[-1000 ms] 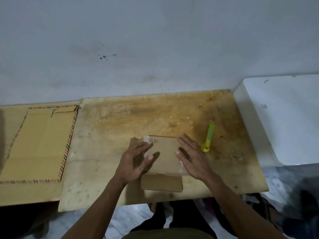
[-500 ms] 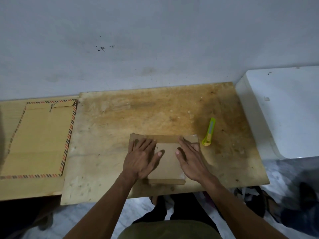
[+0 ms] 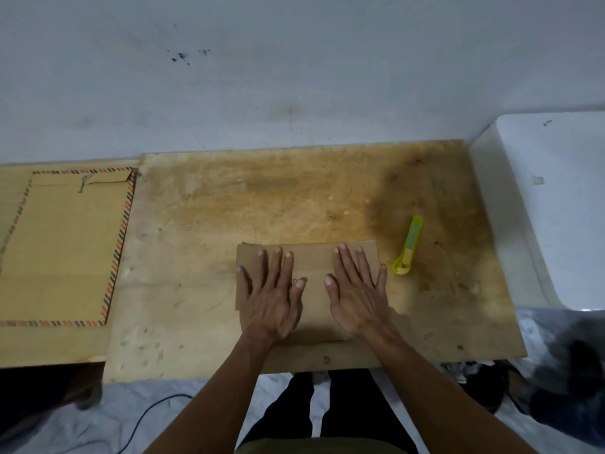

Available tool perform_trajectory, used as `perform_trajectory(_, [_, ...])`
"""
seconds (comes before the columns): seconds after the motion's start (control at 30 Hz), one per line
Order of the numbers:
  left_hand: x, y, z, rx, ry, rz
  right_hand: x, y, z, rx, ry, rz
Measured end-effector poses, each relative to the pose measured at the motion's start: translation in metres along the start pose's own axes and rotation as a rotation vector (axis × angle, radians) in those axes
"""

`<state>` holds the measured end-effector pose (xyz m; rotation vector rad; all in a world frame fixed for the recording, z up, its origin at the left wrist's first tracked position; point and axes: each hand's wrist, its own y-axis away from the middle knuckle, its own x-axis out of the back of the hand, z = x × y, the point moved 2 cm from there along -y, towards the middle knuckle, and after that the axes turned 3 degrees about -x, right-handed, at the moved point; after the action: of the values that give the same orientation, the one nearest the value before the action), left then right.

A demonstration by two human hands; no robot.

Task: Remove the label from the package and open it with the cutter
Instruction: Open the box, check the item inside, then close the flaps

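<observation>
A flat brown cardboard package [image 3: 312, 262] lies near the front edge of the stained wooden board [image 3: 229, 208]. My left hand [image 3: 271, 296] rests flat on its left half, fingers spread and pointing away from me. My right hand [image 3: 357, 290] lies flat on its right half in the same way. Neither hand grips anything. A lime-green cutter [image 3: 408, 245] lies on the board just right of the package, a short gap from my right hand. No label shows on the uncovered cardboard; a bit of dark print peeks out between my thumbs.
A tan board with a striped red-and-black border [image 3: 62, 247] lies to the left. A white boxy surface [image 3: 563, 198] stands at the right. The grey wall runs behind the boards. A dark cable [image 3: 144, 417] and cloth lie on the floor below.
The package has been laid flat and wider on the board. Both hands went from holding its sides to pressing flat on top, fingers spread further apart. The cutter has not moved.
</observation>
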<state>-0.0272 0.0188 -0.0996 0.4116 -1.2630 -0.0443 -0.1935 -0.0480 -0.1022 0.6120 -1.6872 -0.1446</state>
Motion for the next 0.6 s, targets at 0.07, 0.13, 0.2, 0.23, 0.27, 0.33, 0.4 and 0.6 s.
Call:
perform_trajectory(0.07, [-0.002, -0.008, -0.003, 0.023, 0.020, 0.012, -0.001, -0.010, -0.001, 0.004, 0.005, 0.002])
perform_trajectory(0.13, [-0.001, -0.019, -0.007, 0.031, 0.038, 0.014, 0.000, -0.022, -0.002, 0.012, 0.007, 0.017])
perform_trajectory(0.2, [0.001, -0.031, -0.010, 0.041, 0.033, 0.012, 0.001, -0.036, -0.005, 0.022, 0.016, 0.035])
perform_trajectory(0.23, [0.002, -0.037, -0.011, 0.051, 0.026, 0.018, 0.002, -0.042, -0.005, 0.022, 0.022, 0.038])
perform_trajectory(0.27, [0.002, -0.042, -0.011, 0.062, 0.023, 0.028, 0.002, -0.047, -0.006, 0.022, 0.027, 0.039])
perform_trajectory(0.33, [0.004, -0.048, -0.013, 0.089, 0.031, 0.071, 0.002, -0.053, -0.006, 0.023, 0.039, 0.051])
perform_trajectory(0.4, [0.007, -0.046, -0.016, 0.176, 0.060, 0.124, 0.001, -0.053, -0.006, 0.020, 0.047, 0.083])
perform_trajectory(0.6, [0.016, -0.037, -0.017, 0.542, 0.246, 0.190, 0.011, -0.039, -0.002, -0.255, -0.076, 0.254])
